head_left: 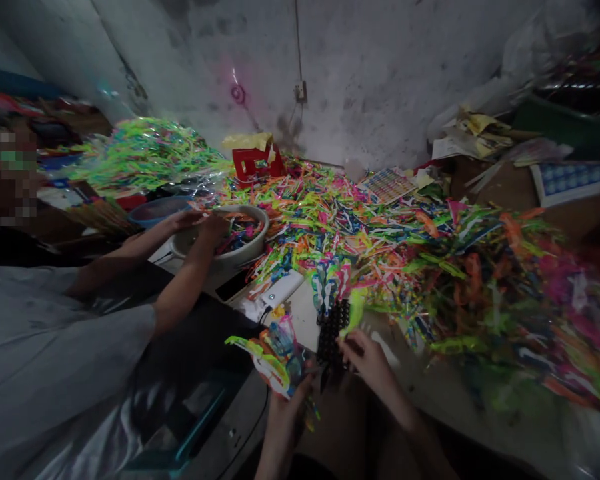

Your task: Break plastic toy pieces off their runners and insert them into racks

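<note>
i see the left hand [285, 407] clenched round a bundle of neon plastic pieces [273, 353] at the bench's [430, 393] near edge. the right hand [367, 360] pinches a green piece [354, 312] over the black tray [331, 330]. i judge little is gathered: the heap [430, 260] covers most of the bench.

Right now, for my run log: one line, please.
left hand: holds neon plastic bundle | right hand: at black tray | co-worker's hands: in white bowl

Left hand [286, 400], right hand [369, 363]: both bare. Forearms likewise bare, uncovered down to the lower frame edge. Dim light and blur; finer detail on fingers unreadable.
</note>
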### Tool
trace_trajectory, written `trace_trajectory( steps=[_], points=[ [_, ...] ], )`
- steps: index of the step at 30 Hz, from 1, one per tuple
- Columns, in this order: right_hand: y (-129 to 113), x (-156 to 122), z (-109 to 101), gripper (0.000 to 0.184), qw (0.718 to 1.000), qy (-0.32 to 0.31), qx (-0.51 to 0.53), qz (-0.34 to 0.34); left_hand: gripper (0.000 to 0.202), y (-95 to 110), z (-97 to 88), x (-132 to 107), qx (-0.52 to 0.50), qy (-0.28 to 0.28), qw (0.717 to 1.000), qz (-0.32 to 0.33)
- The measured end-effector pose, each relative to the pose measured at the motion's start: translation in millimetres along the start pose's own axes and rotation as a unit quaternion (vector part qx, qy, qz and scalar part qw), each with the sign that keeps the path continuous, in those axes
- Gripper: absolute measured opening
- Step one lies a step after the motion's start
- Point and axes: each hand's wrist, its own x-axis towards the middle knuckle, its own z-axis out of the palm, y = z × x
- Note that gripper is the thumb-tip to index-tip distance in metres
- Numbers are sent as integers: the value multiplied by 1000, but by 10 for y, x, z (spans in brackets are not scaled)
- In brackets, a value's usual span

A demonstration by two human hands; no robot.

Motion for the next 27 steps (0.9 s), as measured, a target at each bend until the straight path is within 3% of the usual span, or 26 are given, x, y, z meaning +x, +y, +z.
trace_trajectory(
  steps=[4, 6, 14, 20, 27],
  points=[
    [65, 327, -172, 40, 994, 105, 18, -19, 62, -70, -59, 53, -12, 46, 999, 16],
    [150, 478, -220, 44, 992, 126, -11, -13, 59, -84, -58, 59, -19, 63, 998, 17],
    [630, 874, -171, 36, 995, 96, 25, -5, 55, -43, -75, 86, -30, 92, 995, -2],
    [698, 918, -152, 30, 998, 65, 14, -2, 58, -55, -99, 120, -44, 95, 994, -27],
    [712, 1088, -131, 12, 997, 58, -41, -15, 60, 11, -77, 91, -23, 91, 995, -15]
  ],
)
